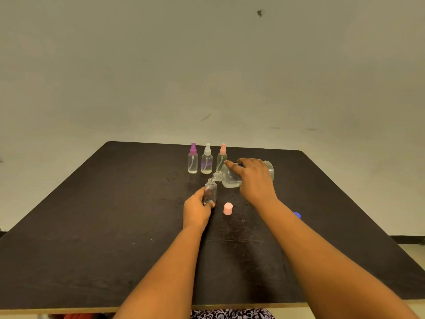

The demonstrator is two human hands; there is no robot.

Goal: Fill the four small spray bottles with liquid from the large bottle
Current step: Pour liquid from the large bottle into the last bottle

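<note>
Head view: the right hand (254, 178) wraps over the big bottle (232, 177), fingers curled across its top, forefinger stretched toward the neck. The bottle lies tipped almost flat above the table, its uncapped mouth down-left, just over the open neck of the small bottle (210, 191). The left hand (197, 209) pinches that small bottle low on its body, holding it upright on the table (92, 215).

Just right of the left hand stands a pink cap (228, 208), apart from both hands. A blue cap (297, 214) peeks out beside the right forearm. Behind the pour, three capped sprayers stand in a close row near the far edge: purple top (192, 158), white top (206, 159), pink top (221, 157), the last partly hidden by the big bottle.

The big bottle is clear, with liquid pooled along its lower side. The small bottle is clear; its fill level cannot be told.

Wide bare tabletop lies to the left and toward the near edge. The top is dark, scuffed, with a pale edge; a plain wall (207, 65) rises behind.
</note>
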